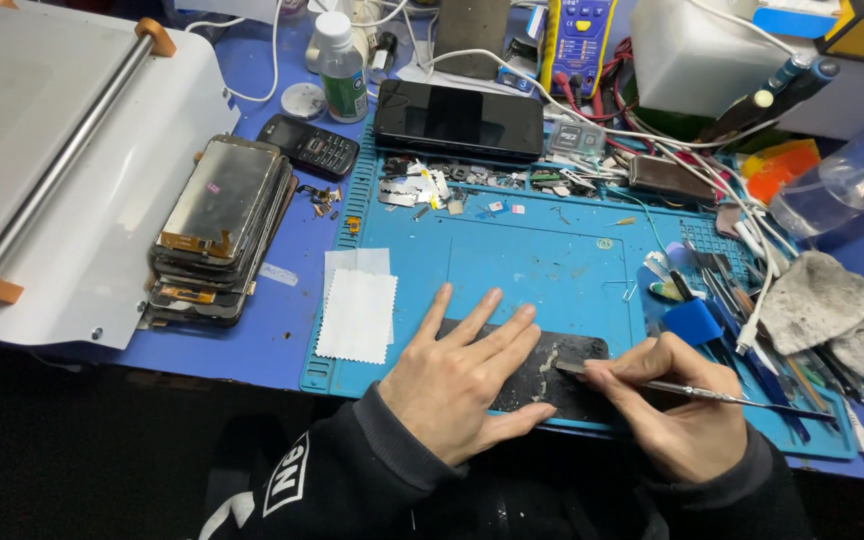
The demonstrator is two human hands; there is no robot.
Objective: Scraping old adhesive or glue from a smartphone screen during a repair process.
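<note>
Lying flat on blue work mat (552, 270) at near edge of counter: dark phone panel (542, 375), long axis left-right. Panel pinned by left hand (457, 375), fingers spread flat, nothing gripped. Metal scraper (692, 389) pinched in right hand (677, 410); grip clamped on tool. Blade tip met at pale residue, probably adhesive, just left of right hand.

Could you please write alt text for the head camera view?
The left hand presses flat on a dark phone panel on a blue work mat, while the right hand scrapes it with a thin metal tool. Stacked screens lie left.
</note>
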